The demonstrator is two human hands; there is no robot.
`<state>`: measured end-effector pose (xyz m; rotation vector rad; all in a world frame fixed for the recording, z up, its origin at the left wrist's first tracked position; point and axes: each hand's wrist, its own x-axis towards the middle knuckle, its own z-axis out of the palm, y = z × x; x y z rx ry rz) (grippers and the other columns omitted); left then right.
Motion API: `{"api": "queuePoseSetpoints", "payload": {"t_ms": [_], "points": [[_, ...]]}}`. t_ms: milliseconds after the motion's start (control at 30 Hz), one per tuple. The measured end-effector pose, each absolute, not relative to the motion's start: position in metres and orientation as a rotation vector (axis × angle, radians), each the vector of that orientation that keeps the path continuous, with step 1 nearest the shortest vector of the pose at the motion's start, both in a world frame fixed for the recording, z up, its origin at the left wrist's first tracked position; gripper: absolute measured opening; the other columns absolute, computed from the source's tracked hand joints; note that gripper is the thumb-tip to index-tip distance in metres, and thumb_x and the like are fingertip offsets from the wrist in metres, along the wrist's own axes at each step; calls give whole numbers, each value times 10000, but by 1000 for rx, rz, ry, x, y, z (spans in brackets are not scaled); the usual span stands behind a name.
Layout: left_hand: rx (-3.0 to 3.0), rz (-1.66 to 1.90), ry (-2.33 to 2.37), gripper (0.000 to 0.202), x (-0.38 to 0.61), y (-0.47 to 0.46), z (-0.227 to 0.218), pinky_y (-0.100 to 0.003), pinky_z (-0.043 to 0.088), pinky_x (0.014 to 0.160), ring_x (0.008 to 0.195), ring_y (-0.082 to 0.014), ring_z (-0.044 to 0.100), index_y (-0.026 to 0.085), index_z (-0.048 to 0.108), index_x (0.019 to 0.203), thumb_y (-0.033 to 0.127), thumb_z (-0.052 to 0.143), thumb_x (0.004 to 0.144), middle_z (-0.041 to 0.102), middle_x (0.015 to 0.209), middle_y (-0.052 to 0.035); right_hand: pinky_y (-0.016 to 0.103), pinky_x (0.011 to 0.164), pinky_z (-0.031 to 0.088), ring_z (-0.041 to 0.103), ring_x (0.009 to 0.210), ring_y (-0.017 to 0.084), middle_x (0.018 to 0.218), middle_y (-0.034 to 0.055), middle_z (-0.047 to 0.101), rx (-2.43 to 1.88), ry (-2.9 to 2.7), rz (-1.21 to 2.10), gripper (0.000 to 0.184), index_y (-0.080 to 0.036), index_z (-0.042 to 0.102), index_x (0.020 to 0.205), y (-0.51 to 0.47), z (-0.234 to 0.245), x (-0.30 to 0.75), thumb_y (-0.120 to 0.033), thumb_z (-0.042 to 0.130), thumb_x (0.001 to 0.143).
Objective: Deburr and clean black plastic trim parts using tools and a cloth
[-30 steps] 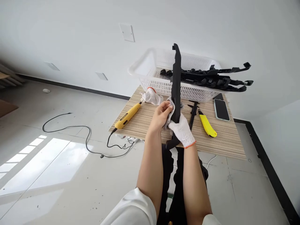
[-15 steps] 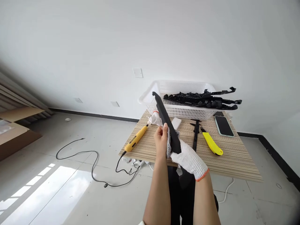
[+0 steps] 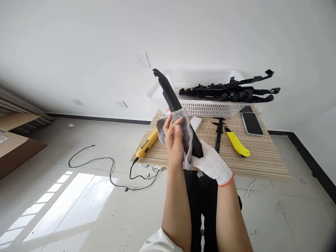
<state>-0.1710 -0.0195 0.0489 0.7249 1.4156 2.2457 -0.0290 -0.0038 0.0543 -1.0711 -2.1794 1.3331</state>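
Observation:
A long black plastic trim piece (image 3: 169, 92) slants up and to the left over the table's front edge. My right hand (image 3: 211, 162), in a white knit glove with an orange cuff, is closed around its lower end. A grey cloth (image 3: 186, 129) lies wrapped over the middle of the piece, with a loose flap at the left. My bare left hand (image 3: 173, 140) presses the cloth against the piece with bent fingers, slightly blurred. Part of the trim is hidden under the cloth and the glove.
A white plastic basket (image 3: 199, 109) at the back of the wooden table (image 3: 257, 164) holds several black trim pieces (image 3: 225, 92). Around it lie a yellow utility knife (image 3: 237, 143), calipers (image 3: 218, 136), a phone (image 3: 252, 123), a white object (image 3: 195, 123) and a yellow corded tool (image 3: 147, 144).
The cloth now wraps over the front of the trim piece, where it was mostly behind it. My left hand has shifted from gripping the edge onto the cloth. The view has tilted down.

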Motion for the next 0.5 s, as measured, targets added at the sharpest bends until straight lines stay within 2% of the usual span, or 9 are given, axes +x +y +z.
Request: {"api": "queuePoseSetpoints", "payload": {"t_ms": [67,133,233,300,400,500], "points": [[999,2161,1513,496,-163,-19,43,-383,297,1195,1466,-247,311,273,570,1289,512,661,864,408,1533,-47,327,787,484,657,952,233,1046,28,710,-1028,-2155,1337,476,-294,565,1251,-4,54,-32,-410,665,800],[1103,2030,1561,620,-157,-16,36,-387,261,1211,1472,-243,299,286,465,1398,469,696,853,382,1556,-51,333,793,480,660,999,253,1077,47,714,-1088,-2171,1296,502,-300,545,1288,-3,52,-34,-429,651,815],[881,1958,1549,441,-153,-8,26,-393,349,1153,1344,-252,485,227,553,1293,484,574,935,575,1376,-85,338,729,465,674,960,288,1023,69,724,-1270,-2295,1201,430,-284,593,1195,0,50,-33,-469,641,810],[742,2000,1571,395,-153,-5,22,-374,377,1123,1304,-251,522,214,607,1208,504,534,951,627,1297,-77,337,693,452,677,931,297,1013,68,723,-1310,-2362,1162,419,-296,591,1183,1,49,-32,-487,624,812],[602,2037,1539,432,-155,-6,21,-356,459,1032,1218,-262,586,209,640,1147,566,530,931,671,1202,-75,309,659,441,675,826,239,987,33,720,-1228,-2406,1237,360,-327,573,1173,-2,52,-28,-422,589,827],[448,1939,1585,515,-161,-11,23,-365,530,886,1065,-280,653,205,674,1062,664,509,895,697,1052,-97,273,564,406,610,593,160,819,-15,700,-1263,-2450,1358,313,-334,573,1126,-9,62,-16,-369,581,815]]}}
